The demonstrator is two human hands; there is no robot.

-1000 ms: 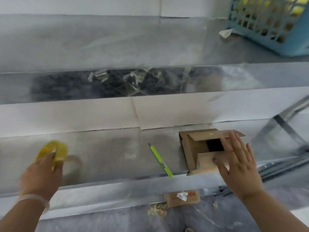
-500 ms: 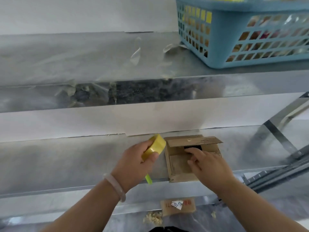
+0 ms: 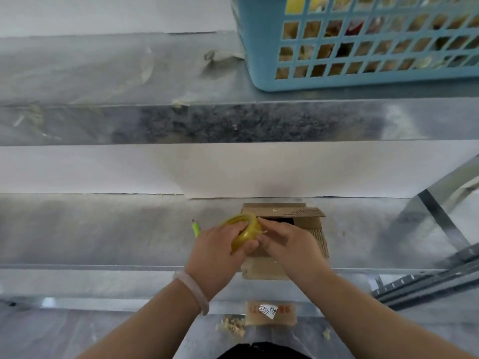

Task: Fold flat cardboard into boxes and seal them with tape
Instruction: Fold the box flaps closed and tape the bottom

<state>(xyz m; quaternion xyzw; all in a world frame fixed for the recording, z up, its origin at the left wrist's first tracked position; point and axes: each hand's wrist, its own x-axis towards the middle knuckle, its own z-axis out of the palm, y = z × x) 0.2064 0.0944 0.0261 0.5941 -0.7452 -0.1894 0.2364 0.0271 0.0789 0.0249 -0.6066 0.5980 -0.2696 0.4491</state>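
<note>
Since the box (image 3: 285,211) sits untaped at the tabletop (image 3: 103,229) 6 o'clock edge, my left hand (image 3: 215,251) grips the tape (image 3: 243,230) over its 10 o'clock corner; my right hand (image 3: 287,244) pinches the rim, likely finding the end.

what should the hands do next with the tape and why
Probably peel the tape end free: the left hand grips the yellow tape roll, the right hand pinches at its edge, and the cardboard box below has an open gap between flaps.
</note>
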